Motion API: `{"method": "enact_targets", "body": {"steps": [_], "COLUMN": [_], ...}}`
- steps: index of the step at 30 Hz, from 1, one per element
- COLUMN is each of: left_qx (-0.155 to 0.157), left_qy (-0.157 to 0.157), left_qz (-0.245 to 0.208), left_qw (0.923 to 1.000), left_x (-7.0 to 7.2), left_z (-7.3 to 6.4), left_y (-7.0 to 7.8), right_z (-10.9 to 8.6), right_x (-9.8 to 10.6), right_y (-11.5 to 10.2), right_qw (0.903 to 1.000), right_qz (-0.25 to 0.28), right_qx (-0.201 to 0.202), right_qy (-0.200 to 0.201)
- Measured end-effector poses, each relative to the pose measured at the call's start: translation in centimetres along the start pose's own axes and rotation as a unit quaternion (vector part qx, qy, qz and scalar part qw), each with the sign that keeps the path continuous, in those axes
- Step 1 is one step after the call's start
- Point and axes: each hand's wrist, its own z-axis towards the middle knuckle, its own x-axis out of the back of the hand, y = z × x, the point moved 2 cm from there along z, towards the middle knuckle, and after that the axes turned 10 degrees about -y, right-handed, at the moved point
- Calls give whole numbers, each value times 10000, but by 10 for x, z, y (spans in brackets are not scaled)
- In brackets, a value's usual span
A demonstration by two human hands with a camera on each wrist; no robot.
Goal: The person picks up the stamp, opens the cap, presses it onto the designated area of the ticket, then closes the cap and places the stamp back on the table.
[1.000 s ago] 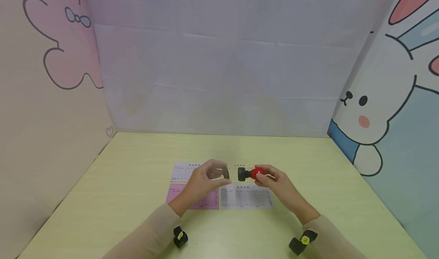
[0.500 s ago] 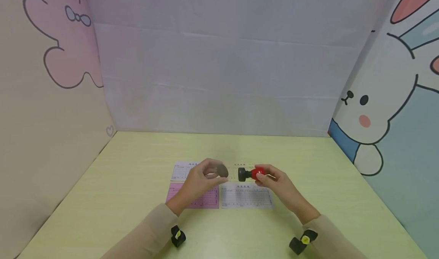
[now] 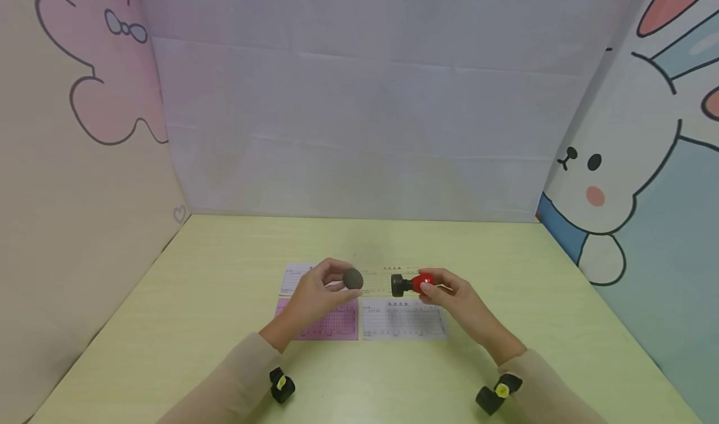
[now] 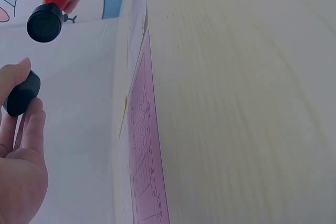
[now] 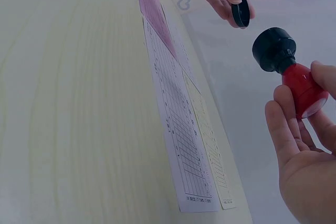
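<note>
My right hand [image 3: 459,300] holds a stamp [image 3: 398,285] by its red bulb handle [image 5: 302,88], with the round black head pointing left. A round black stamp cap [image 3: 352,279] is pinched between the thumb and fingers of my left hand [image 3: 317,294]. In the head view a gap separates cap and stamp, both held up over the paper forms. The right wrist view shows the cap [image 5: 241,14] edge-on, its hollow side partly visible. From the left wrist view the stamp's black head [image 4: 45,23] faces the camera.
Printed forms lie together on the pale yellow table [image 3: 224,274]: a pink one [image 3: 342,325], a white one [image 3: 404,321] at front right, a yellowish one [image 3: 377,281] behind and another white one [image 3: 293,280] back left. Walls with cartoon prints enclose the table.
My left hand has drawn leftward with the cap, away from the stamp. The cap has turned so its round face shows to the head view. The right hand and stamp stay nearly still.
</note>
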Motion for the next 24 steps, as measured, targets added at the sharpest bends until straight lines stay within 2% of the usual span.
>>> {"method": "enact_targets", "body": {"steps": [10,19,24], "left_qx": [169,141,192], "left_qy": [162,519,615], "left_qz": [-24,509,690], "left_qw": [9997,9973,9955], "left_x": [22,51,67], "left_z": [-9,-18,-24], "left_y": [-4,-7,-12], "right_z": [-2,-2,-2], "right_x": [1,3,3], "right_y": [-1,2,2], "right_qw": [9999,10000,10000], "right_qz": [-95,-51,-26], "right_qx": [-34,-43,-27], "right_qy": [11,1,-28]}}
